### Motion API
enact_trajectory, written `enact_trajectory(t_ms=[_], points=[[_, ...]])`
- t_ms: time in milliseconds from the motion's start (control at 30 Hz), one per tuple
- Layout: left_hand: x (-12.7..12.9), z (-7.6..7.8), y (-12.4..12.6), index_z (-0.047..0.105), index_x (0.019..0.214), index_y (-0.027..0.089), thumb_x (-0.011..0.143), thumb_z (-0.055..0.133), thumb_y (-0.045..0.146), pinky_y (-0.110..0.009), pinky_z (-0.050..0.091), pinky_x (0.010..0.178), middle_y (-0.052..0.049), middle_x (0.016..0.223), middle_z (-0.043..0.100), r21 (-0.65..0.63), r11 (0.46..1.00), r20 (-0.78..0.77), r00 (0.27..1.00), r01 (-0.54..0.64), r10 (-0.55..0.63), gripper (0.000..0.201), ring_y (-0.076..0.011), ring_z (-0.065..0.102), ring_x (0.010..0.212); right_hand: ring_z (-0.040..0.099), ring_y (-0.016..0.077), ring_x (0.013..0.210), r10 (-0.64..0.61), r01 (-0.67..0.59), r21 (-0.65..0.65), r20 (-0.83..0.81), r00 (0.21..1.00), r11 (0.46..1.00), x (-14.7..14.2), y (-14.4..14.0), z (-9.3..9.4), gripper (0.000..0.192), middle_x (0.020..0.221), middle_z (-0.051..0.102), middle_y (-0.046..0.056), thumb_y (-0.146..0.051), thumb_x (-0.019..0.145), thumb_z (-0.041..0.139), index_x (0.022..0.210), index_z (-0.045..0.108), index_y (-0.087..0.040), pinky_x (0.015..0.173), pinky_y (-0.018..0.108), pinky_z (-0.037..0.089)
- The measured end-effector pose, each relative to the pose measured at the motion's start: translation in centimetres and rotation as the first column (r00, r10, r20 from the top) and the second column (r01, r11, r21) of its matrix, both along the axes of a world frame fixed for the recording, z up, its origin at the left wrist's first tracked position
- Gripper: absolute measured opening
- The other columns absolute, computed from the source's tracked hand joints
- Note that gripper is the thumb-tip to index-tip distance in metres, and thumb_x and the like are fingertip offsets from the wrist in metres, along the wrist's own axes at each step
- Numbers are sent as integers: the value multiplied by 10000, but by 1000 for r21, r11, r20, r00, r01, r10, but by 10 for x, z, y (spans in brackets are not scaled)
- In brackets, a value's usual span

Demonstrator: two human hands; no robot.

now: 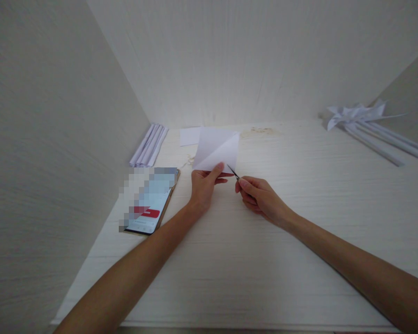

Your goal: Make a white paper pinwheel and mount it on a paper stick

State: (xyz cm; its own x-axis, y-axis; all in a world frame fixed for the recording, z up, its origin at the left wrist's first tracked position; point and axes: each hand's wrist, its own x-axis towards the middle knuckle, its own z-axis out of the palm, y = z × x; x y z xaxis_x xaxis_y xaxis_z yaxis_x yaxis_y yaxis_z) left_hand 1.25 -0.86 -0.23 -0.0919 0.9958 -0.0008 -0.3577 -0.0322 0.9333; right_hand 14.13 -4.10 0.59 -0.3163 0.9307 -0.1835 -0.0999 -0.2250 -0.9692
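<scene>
My left hand (209, 183) pinches the lower edge of a square sheet of white paper (218, 146), thumb on top and fingers beneath. A diagonal crease crosses the sheet, which is lifted toward me. Just right of its lower corner, my right hand (259, 195) is closed around small scissors (233, 172). Their narrow dark blades point up and left at the paper's corner; the handles are hidden in my fingers. I cannot tell whether the tip touches the sheet.
A phone (153, 199) with a lit, partly blurred screen lies left of my left arm. Rolled paper tubes (149, 144) rest against the left wall. Another white paper piece (190, 136) lies behind. Paper pinwheels (357, 113) with paper sticks (379, 146) lie at the far right. Walls enclose the white surface.
</scene>
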Motion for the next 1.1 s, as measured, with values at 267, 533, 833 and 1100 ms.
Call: enact_trajectory(t_ms=[267, 533, 833, 1100], points=[[0, 0, 1, 632, 716, 100, 559, 685, 312, -200, 449, 432, -59, 659, 668, -8, 1000, -1, 1000, -10, 10, 269, -177, 647, 569, 177, 18, 277, 4, -4, 14, -3, 1000, 1000, 0, 0, -2, 229, 355, 256, -116, -360, 764, 477, 642, 456, -166, 260, 147, 113], [0, 0, 0, 629, 684, 102, 561, 686, 288, -196, 444, 428, -45, 630, 661, -8, 1000, 17, 1000, -3, 3, 230, -159, 636, 529, 175, 16, 276, -8, 8, 2, 2, 1000, 1000, 0, 0, -1, 234, 345, 256, -118, -357, 754, 486, 622, 458, -166, 262, 145, 112], [-2, 2, 3, 629, 650, 108, 519, 703, 266, -202, 464, 452, -12, 591, 636, -29, 996, 70, 994, -79, 81, 218, -104, 588, 486, 167, 16, 276, -12, 12, -11, 6, 1000, 1000, 1, -1, -1, 234, 349, 252, -119, -362, 759, 479, 631, 455, -167, 266, 149, 100], [-3, 2, 5, 614, 643, 109, 487, 722, 273, -203, 482, 479, 0, 603, 625, -29, 989, 71, 987, -143, 145, 250, -81, 557, 499, 165, 14, 277, -8, 8, -11, -5, 1000, 1000, 1, -1, 0, 252, 350, 249, -120, -389, 739, 500, 627, 453, -168, 264, 148, 100]])
